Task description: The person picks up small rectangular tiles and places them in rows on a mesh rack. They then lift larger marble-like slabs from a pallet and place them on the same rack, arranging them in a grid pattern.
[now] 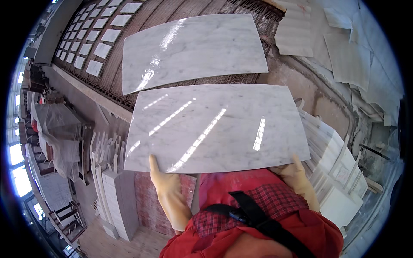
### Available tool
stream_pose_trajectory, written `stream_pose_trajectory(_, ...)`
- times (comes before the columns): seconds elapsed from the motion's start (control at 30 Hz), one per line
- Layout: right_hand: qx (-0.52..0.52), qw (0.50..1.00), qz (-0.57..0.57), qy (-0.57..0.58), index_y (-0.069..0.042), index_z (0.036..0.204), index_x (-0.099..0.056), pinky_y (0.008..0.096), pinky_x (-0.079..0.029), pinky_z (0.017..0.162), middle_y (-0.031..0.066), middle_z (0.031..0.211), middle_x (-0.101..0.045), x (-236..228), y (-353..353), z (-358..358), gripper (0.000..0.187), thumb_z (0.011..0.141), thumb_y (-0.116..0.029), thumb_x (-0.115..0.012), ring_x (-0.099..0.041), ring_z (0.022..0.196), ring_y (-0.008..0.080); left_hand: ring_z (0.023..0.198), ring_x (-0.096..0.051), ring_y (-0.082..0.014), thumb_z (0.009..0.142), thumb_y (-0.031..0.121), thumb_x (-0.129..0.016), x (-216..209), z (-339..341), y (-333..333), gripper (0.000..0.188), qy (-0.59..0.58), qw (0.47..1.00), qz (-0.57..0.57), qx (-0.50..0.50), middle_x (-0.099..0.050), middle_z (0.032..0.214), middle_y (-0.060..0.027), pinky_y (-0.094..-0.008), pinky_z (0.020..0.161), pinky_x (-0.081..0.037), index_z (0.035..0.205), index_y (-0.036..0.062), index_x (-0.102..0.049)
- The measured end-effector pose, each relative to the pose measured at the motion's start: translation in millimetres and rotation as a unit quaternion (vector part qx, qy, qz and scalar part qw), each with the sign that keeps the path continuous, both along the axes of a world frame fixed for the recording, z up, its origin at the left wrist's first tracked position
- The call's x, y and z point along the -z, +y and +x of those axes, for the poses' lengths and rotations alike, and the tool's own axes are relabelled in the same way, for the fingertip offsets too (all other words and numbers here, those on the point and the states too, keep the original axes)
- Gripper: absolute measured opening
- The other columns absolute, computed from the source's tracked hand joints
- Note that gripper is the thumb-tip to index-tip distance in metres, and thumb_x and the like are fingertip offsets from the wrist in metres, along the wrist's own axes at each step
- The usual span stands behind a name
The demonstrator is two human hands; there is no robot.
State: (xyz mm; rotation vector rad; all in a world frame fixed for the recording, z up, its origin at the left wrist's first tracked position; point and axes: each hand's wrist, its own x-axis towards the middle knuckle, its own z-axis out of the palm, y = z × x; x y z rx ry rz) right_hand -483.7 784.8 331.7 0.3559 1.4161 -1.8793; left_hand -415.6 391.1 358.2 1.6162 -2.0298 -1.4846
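Note:
Between my two hands is a large polished marble slab (241, 124), white with grey veins and bright light streaks reflected in it. My left hand (167, 182), in a yellow glove, grips its near edge toward the left corner, the thumb on top and the other fingers hidden underneath. At the near edge toward the right corner, my right hand (297, 172) holds it the same way, also gloved in yellow. Just beyond lies a second marble slab (193, 51) of like size, resting on a wire mesh conveyor (176, 10). Nothing touches that one by hand.
Rows of small white tiles (102, 50) lie on the conveyor's far left. A stack of pale slabs (116, 202) stands at my left, and more stone pieces (344, 185) lean at my right. Translucent sheeting (344, 47) covers the far right; a plastic-wrapped object (58, 133) stands farther left.

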Motion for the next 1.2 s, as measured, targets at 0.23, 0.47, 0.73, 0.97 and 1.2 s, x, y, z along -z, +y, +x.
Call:
stream_pose_trajectory(0.23, 0.214, 0.926, 0.293, 0.103, -0.001, 0.159, -0.043, 0.0392, -0.047, 0.115, 0.0152, 0.142, -0.067, 21, 94, -43, 0.067, 0.109, -0.044, -0.059, -0.062, 0.131, 0.0284, 0.125, -0.065, -0.0252, 0.084, -0.012, -0.08, 2, 4, 1, 0.092, -0.046, 0.996, 0.075, -0.03, -0.062, 0.145, -0.0185, -0.0347, 0.104, -0.056, 0.162, -0.0101, -0.03)
stream_pose_trajectory(0.47, 0.036, 0.895, 0.35, 0.272, -0.014, 0.157, -0.053, 0.039, -0.05, 0.109, 0.016, 0.136, -0.068, 21, 67, -225, 0.059, 0.105, -0.04, -0.064, -0.065, 0.126, 0.0268, 0.127, -0.065, -0.0254, 0.086, -0.013, -0.078, -5, -11, 15, 0.088, -0.046, 0.994, 0.075, -0.072, -0.061, 0.147, -0.0185, -0.0349, 0.106, -0.055, 0.161, -0.0098, -0.032)
stream_pose_trajectory(0.73, -0.26, 0.78, 0.494, 0.281, -0.014, 0.166, -0.035, 0.0437, -0.055, 0.1, 0.0248, 0.131, -0.07, 121, -81, -334, 0.085, 0.093, -0.037, -0.071, -0.072, 0.112, 0.036, 0.125, -0.065, -0.0246, 0.09, -0.009, -0.075, 20, 12, 13, 0.079, 0.028, 0.994, 0.071, -0.072, -0.062, 0.145, -0.017, -0.0345, 0.106, -0.054, 0.159, -0.0088, -0.037)
stream_pose_trajectory(0.97, -0.117, 0.924, 0.326, 0.162, -0.009, 0.153, -0.052, 0.0337, -0.058, 0.072, 0.0188, 0.115, -0.075, 131, -95, -334, 0.068, 0.093, -0.034, -0.072, -0.074, 0.082, 0.0236, 0.123, -0.067, -0.0267, 0.107, 0.005, -0.059, 15, 12, 15, 0.053, 0.116, 0.967, 0.16, -0.159, -0.063, 0.144, -0.0165, -0.0366, 0.103, -0.057, 0.157, -0.004, -0.041)
stream_pose_trajectory(1.2, 0.05, 0.959, 0.273, 0.062, -0.005, 0.129, -0.066, 0.026, -0.049, 0.05, 0.0164, 0.098, -0.077, 138, -102, -343, 0.045, 0.099, -0.036, -0.073, -0.067, 0.062, 0.0155, 0.139, -0.057, -0.0329, 0.117, 0.023, -0.044, 17, 14, 12, 0.048, 0.263, 0.882, 0.277, -0.278, -0.054, 0.153, -0.0216, -0.0447, 0.117, -0.049, 0.152, -0.0101, -0.042)
